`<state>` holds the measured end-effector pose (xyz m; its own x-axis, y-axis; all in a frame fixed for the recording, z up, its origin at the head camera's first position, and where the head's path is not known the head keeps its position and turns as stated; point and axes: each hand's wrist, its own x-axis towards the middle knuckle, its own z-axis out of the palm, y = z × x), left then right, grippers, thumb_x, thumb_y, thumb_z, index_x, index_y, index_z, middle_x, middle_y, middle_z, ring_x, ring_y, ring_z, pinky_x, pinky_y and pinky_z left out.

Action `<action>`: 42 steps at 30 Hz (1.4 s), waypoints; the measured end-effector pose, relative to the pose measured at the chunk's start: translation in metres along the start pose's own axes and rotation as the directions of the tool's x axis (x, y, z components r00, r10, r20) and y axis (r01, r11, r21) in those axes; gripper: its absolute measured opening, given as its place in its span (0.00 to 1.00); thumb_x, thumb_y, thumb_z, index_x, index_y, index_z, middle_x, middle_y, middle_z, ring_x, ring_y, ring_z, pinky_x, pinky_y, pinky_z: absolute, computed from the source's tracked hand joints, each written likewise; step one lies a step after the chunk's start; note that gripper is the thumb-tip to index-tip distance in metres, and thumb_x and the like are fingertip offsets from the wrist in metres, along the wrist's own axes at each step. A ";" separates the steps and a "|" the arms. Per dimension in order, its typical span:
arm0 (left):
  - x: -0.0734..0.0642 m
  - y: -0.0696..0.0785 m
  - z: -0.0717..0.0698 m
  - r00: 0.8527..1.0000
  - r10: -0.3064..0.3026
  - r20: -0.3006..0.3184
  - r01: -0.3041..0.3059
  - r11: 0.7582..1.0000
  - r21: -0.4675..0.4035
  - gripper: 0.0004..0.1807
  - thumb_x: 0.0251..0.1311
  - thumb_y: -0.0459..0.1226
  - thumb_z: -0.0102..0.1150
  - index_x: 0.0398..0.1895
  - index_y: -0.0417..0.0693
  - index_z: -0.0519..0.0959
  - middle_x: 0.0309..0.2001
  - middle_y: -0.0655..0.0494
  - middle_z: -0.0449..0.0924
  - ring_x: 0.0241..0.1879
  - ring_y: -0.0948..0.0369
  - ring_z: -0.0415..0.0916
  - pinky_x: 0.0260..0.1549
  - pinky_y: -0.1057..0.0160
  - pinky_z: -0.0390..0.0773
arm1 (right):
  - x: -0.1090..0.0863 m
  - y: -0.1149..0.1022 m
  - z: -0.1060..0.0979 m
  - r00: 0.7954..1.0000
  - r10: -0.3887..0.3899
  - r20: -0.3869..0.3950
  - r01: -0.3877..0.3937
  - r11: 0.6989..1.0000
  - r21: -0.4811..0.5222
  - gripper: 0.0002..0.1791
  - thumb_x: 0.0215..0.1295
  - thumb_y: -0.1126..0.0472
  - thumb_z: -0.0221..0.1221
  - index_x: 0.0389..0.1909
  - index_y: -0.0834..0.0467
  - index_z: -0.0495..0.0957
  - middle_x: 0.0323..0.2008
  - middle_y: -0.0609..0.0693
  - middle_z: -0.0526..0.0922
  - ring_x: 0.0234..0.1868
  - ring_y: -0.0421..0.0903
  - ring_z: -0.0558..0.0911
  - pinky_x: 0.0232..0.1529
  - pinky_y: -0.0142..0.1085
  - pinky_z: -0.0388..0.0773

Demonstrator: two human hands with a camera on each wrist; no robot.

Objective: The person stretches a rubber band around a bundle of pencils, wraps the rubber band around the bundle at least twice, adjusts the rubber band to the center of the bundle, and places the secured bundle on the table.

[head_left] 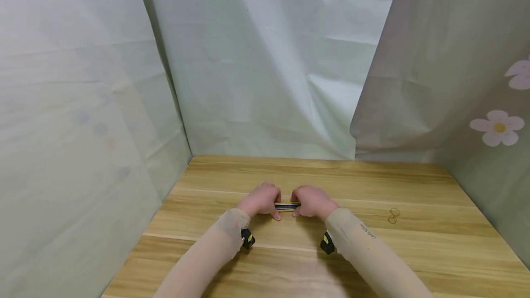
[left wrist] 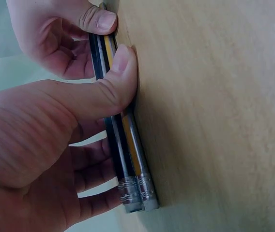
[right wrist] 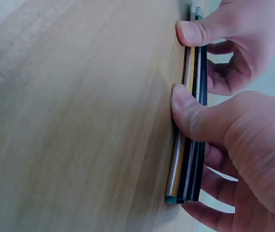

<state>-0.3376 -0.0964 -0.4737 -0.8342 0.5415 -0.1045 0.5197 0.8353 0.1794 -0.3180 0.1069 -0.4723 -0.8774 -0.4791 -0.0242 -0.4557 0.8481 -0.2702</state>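
A small bundle of striped pencils (head_left: 287, 207), black, yellow and silvery, lies crosswise at the middle of the wooden table. My left hand (head_left: 262, 198) grips its left part, thumb on the near side and fingers behind. The right part is held the same way by my right hand (head_left: 313, 201), with a short gap between the hands. In the left wrist view, metal ferrules and pale erasers (left wrist: 133, 203) stick out past the left hand. Flat pencil ends (right wrist: 181, 199), one greenish, show beyond the right hand in the right wrist view. Fingers hide part of the bundle.
Thin tan rubber bands (head_left: 394, 215), looped like a figure eight, lie on the table (head_left: 331, 266) to the right of the hands. Pale hanging sheets (head_left: 269, 82) close off the back and both sides; the right one has printed flowers (head_left: 498, 128).
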 end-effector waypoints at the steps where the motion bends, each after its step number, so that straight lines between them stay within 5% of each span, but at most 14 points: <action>1: 0.000 0.000 0.000 1.000 -0.006 0.007 0.006 1.000 -0.012 0.25 0.43 0.50 0.90 0.34 0.52 0.81 0.33 0.61 0.75 0.37 0.60 0.71 0.43 0.59 0.76 | 0.000 0.000 0.000 1.000 0.004 0.005 -0.004 1.000 0.000 0.17 0.55 0.53 0.82 0.40 0.52 0.86 0.34 0.42 0.82 0.36 0.43 0.80 0.45 0.48 0.80; 20: -0.002 0.006 0.003 0.998 -0.057 0.023 0.058 0.997 -0.046 0.23 0.46 0.51 0.87 0.31 0.51 0.81 0.30 0.62 0.76 0.33 0.60 0.70 0.37 0.59 0.75 | 0.000 -0.003 0.000 0.996 0.041 0.080 -0.036 0.998 -0.056 0.16 0.60 0.55 0.79 0.43 0.57 0.86 0.37 0.47 0.85 0.41 0.46 0.83 0.49 0.50 0.82; 42: -0.004 0.000 0.001 0.998 -0.056 0.038 0.058 0.997 -0.057 0.22 0.48 0.51 0.87 0.29 0.50 0.82 0.29 0.61 0.76 0.28 0.61 0.70 0.32 0.60 0.74 | -0.002 -0.004 -0.003 0.996 -0.013 0.089 0.023 0.993 -0.112 0.12 0.64 0.52 0.76 0.36 0.53 0.84 0.33 0.46 0.79 0.35 0.44 0.75 0.42 0.48 0.79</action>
<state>-0.3348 -0.0986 -0.4741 -0.8543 0.4971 -0.1516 0.4591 0.8586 0.2282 -0.3146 0.1055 -0.4680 -0.8545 -0.5086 -0.1057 -0.4899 0.8567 -0.1615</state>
